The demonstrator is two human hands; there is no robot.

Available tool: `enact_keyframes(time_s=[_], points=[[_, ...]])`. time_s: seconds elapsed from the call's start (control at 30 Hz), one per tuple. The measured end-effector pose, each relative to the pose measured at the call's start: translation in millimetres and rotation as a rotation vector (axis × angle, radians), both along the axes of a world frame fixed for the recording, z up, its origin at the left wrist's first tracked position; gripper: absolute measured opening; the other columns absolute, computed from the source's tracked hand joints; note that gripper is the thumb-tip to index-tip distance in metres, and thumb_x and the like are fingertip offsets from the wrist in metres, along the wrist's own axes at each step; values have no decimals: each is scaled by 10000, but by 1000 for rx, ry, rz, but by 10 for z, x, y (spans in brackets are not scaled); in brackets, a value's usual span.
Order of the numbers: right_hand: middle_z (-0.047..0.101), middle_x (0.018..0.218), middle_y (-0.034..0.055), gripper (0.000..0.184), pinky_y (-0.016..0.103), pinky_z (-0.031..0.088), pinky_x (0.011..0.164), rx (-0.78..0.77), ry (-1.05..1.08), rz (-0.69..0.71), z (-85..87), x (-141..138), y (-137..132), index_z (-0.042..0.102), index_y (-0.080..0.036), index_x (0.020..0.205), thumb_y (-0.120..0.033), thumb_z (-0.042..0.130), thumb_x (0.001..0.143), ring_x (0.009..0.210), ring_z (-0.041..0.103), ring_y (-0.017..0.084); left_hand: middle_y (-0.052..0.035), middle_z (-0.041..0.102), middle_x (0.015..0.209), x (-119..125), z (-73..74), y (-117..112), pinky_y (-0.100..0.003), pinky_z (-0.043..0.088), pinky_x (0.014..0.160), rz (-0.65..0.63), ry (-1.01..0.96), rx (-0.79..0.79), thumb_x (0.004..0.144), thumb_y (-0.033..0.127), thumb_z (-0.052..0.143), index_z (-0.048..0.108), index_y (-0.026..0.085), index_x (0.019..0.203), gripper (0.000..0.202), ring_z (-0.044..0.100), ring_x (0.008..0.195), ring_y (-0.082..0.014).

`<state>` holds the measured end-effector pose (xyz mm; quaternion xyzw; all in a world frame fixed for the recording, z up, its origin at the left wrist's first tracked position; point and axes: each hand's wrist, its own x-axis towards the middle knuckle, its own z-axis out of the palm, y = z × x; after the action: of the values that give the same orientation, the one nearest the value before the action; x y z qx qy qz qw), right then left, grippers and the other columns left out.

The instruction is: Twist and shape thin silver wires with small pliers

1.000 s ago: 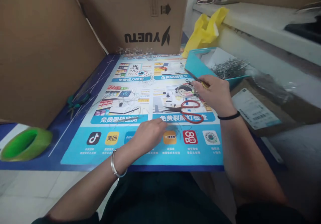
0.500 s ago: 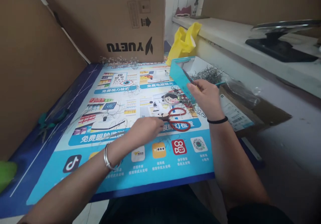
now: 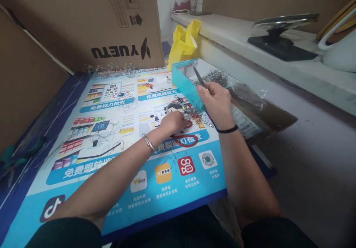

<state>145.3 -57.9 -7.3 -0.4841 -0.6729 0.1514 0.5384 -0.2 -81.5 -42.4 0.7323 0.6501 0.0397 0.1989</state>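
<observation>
My right hand (image 3: 215, 101) is closed around a slim tool (image 3: 199, 76) with a dark, pointed metal tip and a bit of yellow at the grip; its exact kind is unclear. The tip points up and away, over the side of a teal box (image 3: 185, 86) holding a tangle of thin metal pieces (image 3: 218, 77). My left hand (image 3: 174, 125) has its fingers drawn together beside a small heap of metal bits (image 3: 194, 112); what they hold, if anything, is hidden. Beneath it, red-handled scissors (image 3: 189, 141) lie on the printed sheet, partly covered.
A large cardboard box (image 3: 83, 22) stands behind the printed sheet (image 3: 158, 203). Teal-handled pliers (image 3: 13, 159) lie at the left. A yellow bag (image 3: 182, 42) sits behind the teal box. Clear plastic wrap (image 3: 247, 94) and a white ledge (image 3: 228, 36) are on the right.
My left hand has moved from the scissors' blade end up and right, over the handles toward the small heap. The tool in my right hand now points more upright. My view has turned right.
</observation>
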Motion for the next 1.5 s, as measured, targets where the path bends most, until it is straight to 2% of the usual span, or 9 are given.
enact_keyframes(time_s=[0.3, 0.5, 0.7, 0.83, 0.93, 1.07, 1.2, 1.33, 1.5], points=[[467, 598, -39, 231, 241, 312, 556, 39, 2, 39, 37, -28, -41, 584, -168, 702, -366, 548, 816, 582, 418, 105, -120, 679, 713, 94, 39, 46, -272, 382, 541, 27, 21, -19, 783, 272, 542, 687, 87, 801, 236, 607, 641, -197], [477, 600, -34, 238, 238, 305, 562, 60, -50, 40, 10, -36, -30, 573, -172, 690, -369, 535, 819, 589, 423, 107, -75, 675, 689, 66, 87, -41, -252, 377, 518, -31, 5, 0, 798, 329, 522, 659, 131, 761, 244, 607, 615, -173], [508, 619, -20, 255, 242, 306, 572, -20, -138, 89, 12, -30, -29, 594, -168, 715, -392, 525, 816, 606, 446, 120, -82, 686, 847, -35, 185, -250, -257, 406, 574, -93, 76, 94, 824, 280, 487, 600, 160, 923, 192, 633, 736, -204], [552, 640, 10, 215, 260, 288, 588, -203, -374, 251, -25, -89, -41, 592, -173, 693, -369, 557, 777, 644, 473, 153, -138, 674, 922, -173, 185, -412, -328, 437, 657, -62, 203, 176, 847, 220, 452, 552, 149, 1041, 230, 640, 831, -281], [532, 602, 11, 198, 268, 265, 580, -304, -439, 368, -66, -205, -82, 561, -174, 630, -343, 608, 722, 619, 451, 153, -129, 667, 981, -350, 185, -542, -347, 443, 702, -50, 254, 224, 884, 190, 390, 540, 171, 1060, 232, 635, 893, -286], [525, 618, -6, 188, 254, 283, 571, -353, -349, 513, -134, -426, -191, 547, -167, 637, -322, 587, 736, 625, 455, 134, -57, 686, 959, -650, 207, -783, -314, 455, 680, -13, 251, 334, 908, 230, 399, 561, 218, 1030, 203, 648, 853, -244], [472, 541, -37, 238, 240, 298, 508, -479, -226, 685, -243, -636, -375, 533, -170, 671, -382, 534, 779, 533, 430, 107, -26, 692, 1016, -919, 179, -1090, -288, 467, 758, -5, 162, 415, 902, 235, 453, 589, 229, 1039, 193, 642, 926, -205], [426, 490, -51, 336, 236, 297, 441, -628, -164, 862, -356, -786, -582, 479, -186, 613, -473, 547, 775, 446, 380, 85, -32, 695, 957, -1087, 92, -1362, -283, 466, 768, 14, 154, 467, 905, 239, 458, 630, 221, 975, 186, 633, 909, -196], [455, 525, -51, 272, 229, 319, 434, -748, -142, 983, -403, -896, -743, 590, -168, 763, -438, 608, 737, 453, 391, 85, -56, 681, 877, -1203, 17, -1538, -286, 449, 729, -15, 103, 480, 902, 213, 451, 643, 196, 946, 198, 619, 845, -197]])
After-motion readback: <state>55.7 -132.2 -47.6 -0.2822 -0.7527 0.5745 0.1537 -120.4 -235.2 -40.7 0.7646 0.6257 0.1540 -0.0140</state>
